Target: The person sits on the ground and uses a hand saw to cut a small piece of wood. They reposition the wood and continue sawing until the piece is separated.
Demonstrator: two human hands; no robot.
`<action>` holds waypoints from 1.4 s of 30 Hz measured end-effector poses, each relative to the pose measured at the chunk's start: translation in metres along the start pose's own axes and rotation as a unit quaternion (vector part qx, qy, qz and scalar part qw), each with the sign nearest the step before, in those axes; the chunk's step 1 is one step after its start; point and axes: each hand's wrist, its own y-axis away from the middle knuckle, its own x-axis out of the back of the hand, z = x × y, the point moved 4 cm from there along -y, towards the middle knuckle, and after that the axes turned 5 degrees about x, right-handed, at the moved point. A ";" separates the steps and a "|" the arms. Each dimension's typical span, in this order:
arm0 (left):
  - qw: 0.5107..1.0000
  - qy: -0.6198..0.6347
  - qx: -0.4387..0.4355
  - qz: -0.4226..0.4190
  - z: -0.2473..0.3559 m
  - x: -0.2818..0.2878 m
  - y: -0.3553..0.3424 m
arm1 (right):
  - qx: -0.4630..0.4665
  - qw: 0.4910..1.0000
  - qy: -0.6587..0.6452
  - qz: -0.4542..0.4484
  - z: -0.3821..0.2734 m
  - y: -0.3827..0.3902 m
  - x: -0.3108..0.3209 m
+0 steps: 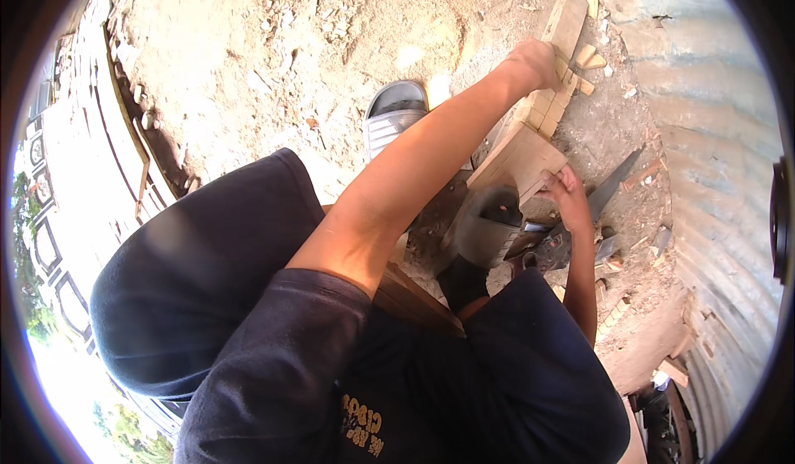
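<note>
A pale wooden board (523, 156) slants away from me over the ground, with several notches or blocks cut across its middle. My left hand (534, 62) is closed on the board's farther part, beyond the cuts; its fingertips are mostly hidden. Nearer to me, my right hand (565, 190) grips the right edge of the board's near end between thumb and fingers. My right foot, in a grey slide sandal (490, 225), is right at that near end. Small wood offcuts (586, 56) lie beside the board close to my left hand.
A handsaw (614, 181) lies on the dirt right of my right hand, with other tools partly hidden near the foot. Corrugated metal sheeting (696, 132) runs along the right. My other grey sandal (396, 120) stands left of the board. Wood chips litter the ground.
</note>
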 end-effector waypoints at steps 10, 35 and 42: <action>1.000 -0.002 -0.019 0.007 -0.005 -0.014 0.016 | 0.010 1.000 -0.013 0.026 -0.008 0.012 -0.004; 0.986 -0.119 0.105 -0.053 0.009 -0.031 0.036 | 0.169 0.982 0.035 0.077 0.001 0.014 -0.014; 0.975 -0.188 0.122 -0.001 0.046 -0.052 0.053 | 0.214 0.951 0.053 0.215 0.031 0.023 -0.029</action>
